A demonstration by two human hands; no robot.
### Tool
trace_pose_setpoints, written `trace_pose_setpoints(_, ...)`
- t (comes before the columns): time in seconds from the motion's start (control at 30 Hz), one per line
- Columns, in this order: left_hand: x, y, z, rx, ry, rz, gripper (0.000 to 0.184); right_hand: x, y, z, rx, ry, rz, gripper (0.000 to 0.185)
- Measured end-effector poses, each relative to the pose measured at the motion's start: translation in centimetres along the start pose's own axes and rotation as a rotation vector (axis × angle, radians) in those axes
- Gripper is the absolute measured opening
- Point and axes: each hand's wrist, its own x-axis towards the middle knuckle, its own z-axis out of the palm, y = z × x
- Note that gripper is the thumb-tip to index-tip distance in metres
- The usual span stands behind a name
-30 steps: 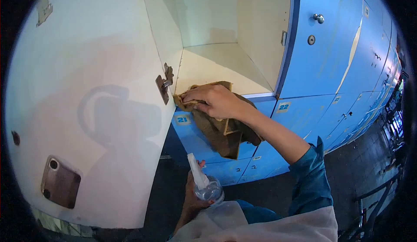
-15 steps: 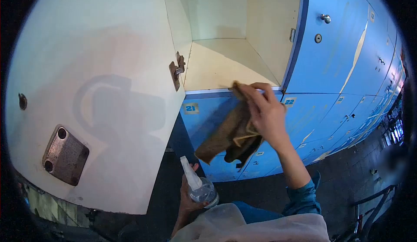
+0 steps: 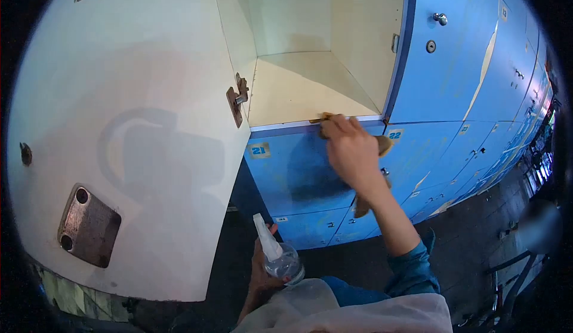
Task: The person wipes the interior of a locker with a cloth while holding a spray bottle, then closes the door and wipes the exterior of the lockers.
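Labels 21 and 22 on blue doors

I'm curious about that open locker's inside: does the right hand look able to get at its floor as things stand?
Likely yes: the right hand, holding the cloth, is at the front edge, the door stands open, and nothing visible blocks the locker floor.

Brown fabric cloth: at front edge of cream box-shaped compartment, right of flat white door. Clear rounded plastic spray bottle: below compartment.
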Motion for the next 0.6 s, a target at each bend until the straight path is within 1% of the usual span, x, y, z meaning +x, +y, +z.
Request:
trace_pose_setpoints(0.13, -0.2, 1.0, -0.4, 0.022, -0.014, -0.054, 0.115, 1.4, -3.7, 1.9, 0.14, 0.013, -0.084, 0.011)
trace_pose_setpoints(0.23, 0.0, 1.6, -0.8, 0.028, -0.012, -0.071, 0.117, 2.3, -5.9, 3.0, 0.223, -0.009, -0.147, 0.012)
trace_pose_setpoints(0.3, 0.2, 1.9, -1.0, 0.03, -0.009, -0.072, 0.118, 2.9, -7.1, 3.7, 0.273, -0.049, -0.171, 0.013)
trace_pose_setpoints(0.37, 0.3, 2.1, -1.1, 0.039, -0.003, -0.083, 0.12, 3.4, -8.1, 4.2, 0.341, -0.07, -0.165, 0.017)
trace_pose_setpoints(0.5, 0.2, 1.4, -0.7, 0.039, 0.041, -0.124, 0.124, 3.3, -7.9, 3.9, 0.519, -0.131, -0.084, 0.028)
trace_pose_setpoints(0.6, 0.0, 0.9, 0.0, -0.022, 0.049, -0.136, 0.127, 3.6, -7.2, 2.3, 0.616, -0.416, 0.079, 0.031)
